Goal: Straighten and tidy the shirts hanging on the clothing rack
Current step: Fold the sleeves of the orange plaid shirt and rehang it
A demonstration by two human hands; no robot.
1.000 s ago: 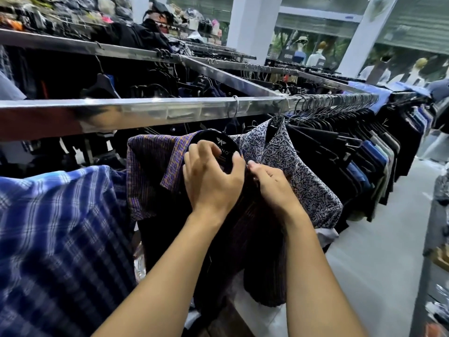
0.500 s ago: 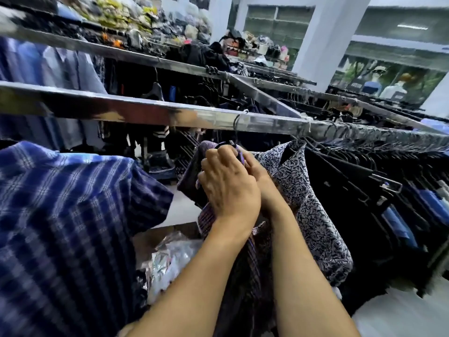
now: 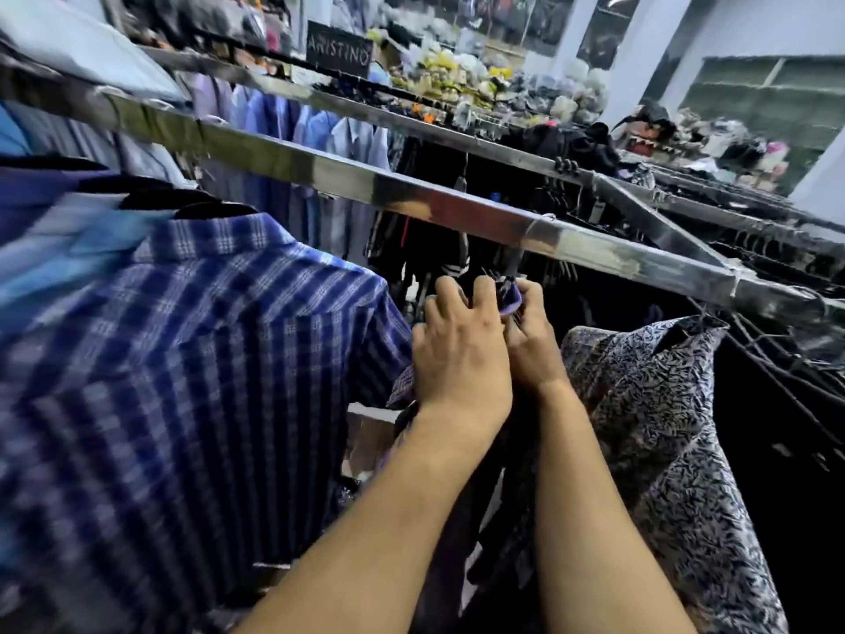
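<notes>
Both hands meet at the centre of the view, just under the chrome rail (image 3: 411, 194). The left hand (image 3: 462, 354) has its fingers curled over the top of the purple-checked shirt (image 3: 511, 296), and the right hand (image 3: 532, 350) pinches the same collar fabric from 3 o'clock, so that the two hands touch. The shirt hangs straight down beneath them, mostly hidden by the forearms. Only a fold of collar and a strip of cloth at the left wrist show.

At 9 o'clock a blue plaid shirt (image 3: 205, 359) fills the near side, blurred, with its sleeve edge just beside the left hand. At 3 o'clock a grey leaf-print shirt (image 3: 663, 404) hangs close to the right forearm, and dark garments (image 3: 777, 427) are packed behind it. Past the rail, at 11 o'clock, pale blue shirts (image 3: 311, 130) hang on a second rail. Above them stands a black sign reading ARISTINO (image 3: 338, 50), and heaps of bagged goods (image 3: 480, 80) lie at 12 o'clock. A white pillar (image 3: 640, 52) rises at 1 o'clock.

Against half a second ago, the view has swung left and upward — the sign and the pale shirts have come into sight. The blue plaid shirt looms larger. The hands keep their grasp on the collar, and the leaf-print shirt now sits a little clear of the right wrist rather than against it.
</notes>
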